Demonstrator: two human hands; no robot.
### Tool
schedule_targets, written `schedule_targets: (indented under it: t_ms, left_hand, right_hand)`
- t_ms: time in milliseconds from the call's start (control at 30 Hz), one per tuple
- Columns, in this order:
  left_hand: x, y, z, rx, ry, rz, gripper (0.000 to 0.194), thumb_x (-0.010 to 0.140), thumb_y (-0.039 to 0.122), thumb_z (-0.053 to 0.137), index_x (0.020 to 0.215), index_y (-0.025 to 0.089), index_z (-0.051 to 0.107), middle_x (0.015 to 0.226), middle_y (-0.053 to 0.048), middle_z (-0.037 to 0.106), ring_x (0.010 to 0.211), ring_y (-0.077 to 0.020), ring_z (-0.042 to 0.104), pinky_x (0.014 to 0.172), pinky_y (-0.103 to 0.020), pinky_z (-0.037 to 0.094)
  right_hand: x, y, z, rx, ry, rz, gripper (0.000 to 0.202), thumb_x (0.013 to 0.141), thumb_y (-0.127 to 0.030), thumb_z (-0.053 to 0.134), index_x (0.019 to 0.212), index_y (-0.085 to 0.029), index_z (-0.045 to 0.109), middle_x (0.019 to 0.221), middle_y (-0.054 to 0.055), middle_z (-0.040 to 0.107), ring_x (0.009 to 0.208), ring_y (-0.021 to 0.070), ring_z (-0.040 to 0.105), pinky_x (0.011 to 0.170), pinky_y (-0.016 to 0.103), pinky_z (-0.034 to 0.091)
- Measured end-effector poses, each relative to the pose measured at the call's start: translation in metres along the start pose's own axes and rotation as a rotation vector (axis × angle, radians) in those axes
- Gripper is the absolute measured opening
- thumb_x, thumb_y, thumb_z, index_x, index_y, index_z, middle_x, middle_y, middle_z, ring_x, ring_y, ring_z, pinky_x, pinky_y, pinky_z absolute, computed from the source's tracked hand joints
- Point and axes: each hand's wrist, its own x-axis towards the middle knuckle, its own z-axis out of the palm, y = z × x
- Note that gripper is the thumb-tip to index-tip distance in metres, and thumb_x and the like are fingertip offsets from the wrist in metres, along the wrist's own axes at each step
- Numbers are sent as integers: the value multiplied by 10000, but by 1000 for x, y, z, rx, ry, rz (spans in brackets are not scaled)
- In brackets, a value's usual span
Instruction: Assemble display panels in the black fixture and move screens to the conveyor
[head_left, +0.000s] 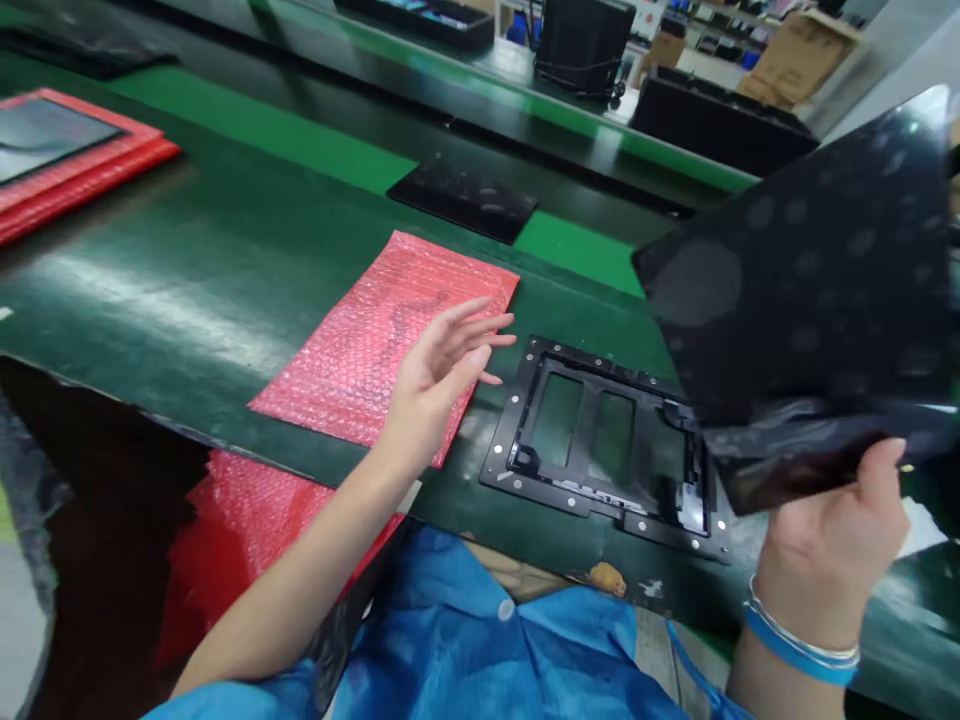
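Observation:
My right hand [836, 540] grips the lower edge of a black flat panel [817, 270] that looks covered in film. The panel is tilted up off the bench at the right, with the thumb on its near side. Below and left of it, a black rectangular frame [585, 440] with crossbars and silver dots around its rim lies flat. My left hand [450, 365] hovers with fingers apart, holding nothing, between that frame and a pink bubble-wrap bag [382, 340] lying on the bench.
On the dark green bench [187, 310], red bubble-wrap bags with a panel on top [75, 140] lie at the left. Another black panel [465, 195] lies behind the pink bag. More pink bubble wrap [255, 510] hangs below the near edge. A cardboard box [799, 55] stands far back.

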Motion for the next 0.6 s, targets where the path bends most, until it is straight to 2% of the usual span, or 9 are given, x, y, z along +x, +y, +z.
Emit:
schedule_targets:
  t_ms: [33,100,167,233,300,433,600]
  left_hand:
    - [4,-10,-6,46,3,-25,466,884,405,683,1303,218,600,1349,-126,662,1210,-296,644,797,-335,585]
    - [6,-26,-13,145,-37,-88,475,884,457,673,1279,199,615,1372,-145,643,1271,-311,603,934,-408,552]
    - [4,-35,-16,244,-134,-129,492,891,502,653,1277,198,628,1401,-152,622,1335,-320,553,1078,-477,461]
    - [1,-38,-17,344,-251,-127,540,889,546,646,1316,217,620,1448,-143,588,1381,-321,510,1157,-500,379]
    - [-1,-38,-15,476,-348,-93,625,872,599,652,1374,231,590,1507,-138,536,1421,-326,465,1192,-506,329]
    - [-3,-42,-13,709,-468,-13,766,875,688,601,1475,224,497,1592,-151,426,1493,-334,359,1221,-523,259]
    - [-4,-50,-14,792,-550,36,832,897,734,529,1550,237,390,1648,-141,320,1536,-318,272,1233,-511,214]
  right_hand:
    - [5,6,-4,20,43,112,338,866,-430,663,1071,-166,717,1156,107,723,1158,284,663,1028,477,530]
    - [8,17,-12,5,46,247,315,784,-410,746,994,-176,725,1079,96,741,1096,277,685,1011,461,535]
    - [6,24,-19,-36,-18,337,296,721,-376,795,942,-190,728,975,74,751,991,275,714,965,463,553]
    - [3,26,-22,-108,-89,407,290,691,-362,807,913,-194,727,873,61,744,890,281,729,906,480,570]
    - [2,25,-22,-204,-142,437,295,671,-371,811,886,-191,721,783,58,728,830,295,733,861,498,577]
    - [3,22,-18,-333,-219,433,328,635,-400,823,866,-193,715,727,68,711,866,324,733,855,515,569]
    - [3,20,-15,-394,-302,439,374,655,-429,807,928,-190,715,832,107,733,966,345,717,878,536,554]
